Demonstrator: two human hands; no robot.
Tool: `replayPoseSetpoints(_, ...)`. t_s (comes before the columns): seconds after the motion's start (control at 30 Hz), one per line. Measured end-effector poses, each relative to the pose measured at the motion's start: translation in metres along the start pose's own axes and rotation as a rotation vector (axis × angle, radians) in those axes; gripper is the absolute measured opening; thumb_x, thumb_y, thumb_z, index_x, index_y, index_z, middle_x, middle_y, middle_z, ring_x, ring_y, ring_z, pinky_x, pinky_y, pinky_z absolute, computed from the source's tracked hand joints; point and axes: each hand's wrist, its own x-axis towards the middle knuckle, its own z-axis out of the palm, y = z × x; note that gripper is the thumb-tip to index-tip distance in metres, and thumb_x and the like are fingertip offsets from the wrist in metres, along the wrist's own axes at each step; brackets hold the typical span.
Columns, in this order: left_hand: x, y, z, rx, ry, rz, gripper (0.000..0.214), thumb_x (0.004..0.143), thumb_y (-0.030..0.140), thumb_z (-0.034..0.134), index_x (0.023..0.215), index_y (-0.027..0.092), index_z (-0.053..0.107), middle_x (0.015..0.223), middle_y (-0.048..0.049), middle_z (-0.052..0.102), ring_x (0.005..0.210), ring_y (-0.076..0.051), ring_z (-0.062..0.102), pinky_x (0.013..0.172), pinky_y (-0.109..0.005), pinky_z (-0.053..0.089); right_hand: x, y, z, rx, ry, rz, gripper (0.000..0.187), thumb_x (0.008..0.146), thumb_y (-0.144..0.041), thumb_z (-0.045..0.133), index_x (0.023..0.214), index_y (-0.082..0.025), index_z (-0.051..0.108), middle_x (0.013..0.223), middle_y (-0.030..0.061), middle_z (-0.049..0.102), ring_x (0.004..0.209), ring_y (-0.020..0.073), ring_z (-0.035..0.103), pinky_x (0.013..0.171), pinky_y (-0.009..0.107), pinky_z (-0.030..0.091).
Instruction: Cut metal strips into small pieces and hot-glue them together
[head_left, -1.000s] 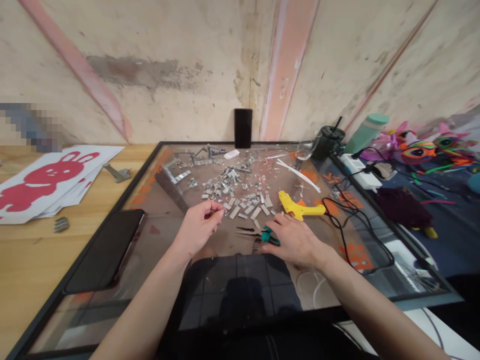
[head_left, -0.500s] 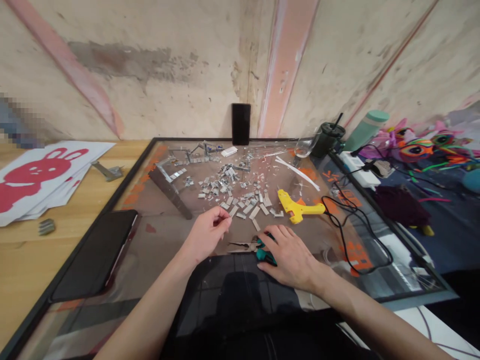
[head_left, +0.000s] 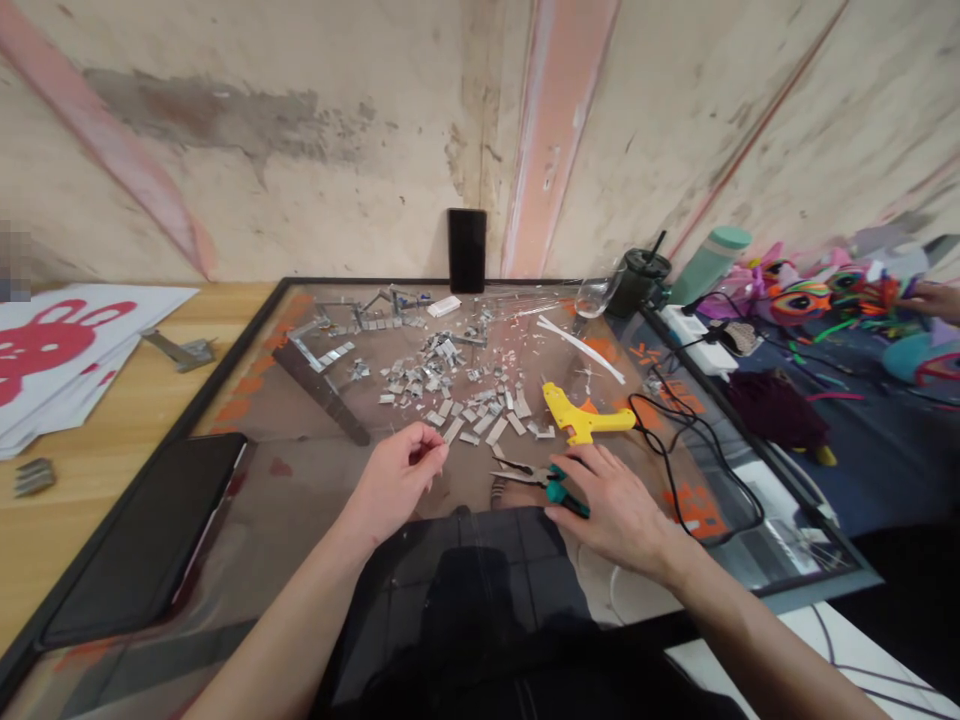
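My left hand hovers over the glass tabletop with thumb and fingers pinched on a small metal piece that I can barely make out. My right hand is curled over the teal handles of a pair of pliers, whose jaws point left towards my left hand. Just beyond both hands lies a scatter of several small silver metal pieces. A yellow glue gun lies just behind my right hand.
A black phone lies at the glass's left edge, and another phone leans on the wall. A black cable loops at right. A dark cup, a green bottle, a power strip and colourful craft items stand right. Rabbit papers lie left.
My right hand has closed on the pliers' handles and lifted them slightly rightwards. My left hand stays pinched in nearly the same spot. The camera has tilted, shifting the scene left.
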Motion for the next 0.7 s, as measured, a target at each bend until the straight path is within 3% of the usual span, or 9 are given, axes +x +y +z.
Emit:
replayPoseSetpoints(0.2, -0.002, 0.002, 0.0, 0.003, -0.01, -0.008, 0.014, 0.078, 0.031, 0.049, 0.073, 0.018, 0.048, 0.055, 0.0057, 0.049, 0.047, -0.008, 0.042, 0.047, -0.021, 0.034, -0.015, 0.033, -0.008, -0.098, -0.066, 0.087, 0.036, 0.078, -0.037, 0.054, 0.109, -0.018, 0.059, 0.106, 0.0111, 0.057, 0.098, 0.0263, 0.052, 0.085, 0.041, 0.044)
replayPoseSetpoints(0.37, -0.002, 0.002, 0.002, 0.008, -0.013, -0.005, 0.014, 0.078, 0.032, 0.049, 0.074, 0.018, 0.048, 0.056, 0.0056, 0.049, 0.047, -0.008, 0.042, 0.046, -0.02, 0.034, -0.01, 0.054, -0.007, -0.192, -0.077, 0.176, 0.036, 0.078, -0.038, 0.054, 0.107, -0.017, 0.061, 0.105, 0.0118, 0.057, 0.098, 0.026, 0.053, 0.083, 0.039, 0.043)
replayPoseSetpoints(0.7, -0.001, 0.0, 0.002, 0.028, -0.002, 0.015, 0.015, 0.078, 0.032, 0.05, 0.073, 0.018, 0.049, 0.055, 0.0048, 0.049, 0.047, -0.009, 0.043, 0.046, -0.02, 0.034, 0.019, 0.06, 0.002, -0.276, 0.032, 0.296, 0.041, 0.08, -0.044, 0.05, 0.109, -0.016, 0.058, 0.103, 0.0145, 0.056, 0.096, 0.0286, 0.051, 0.078, 0.04, 0.04)
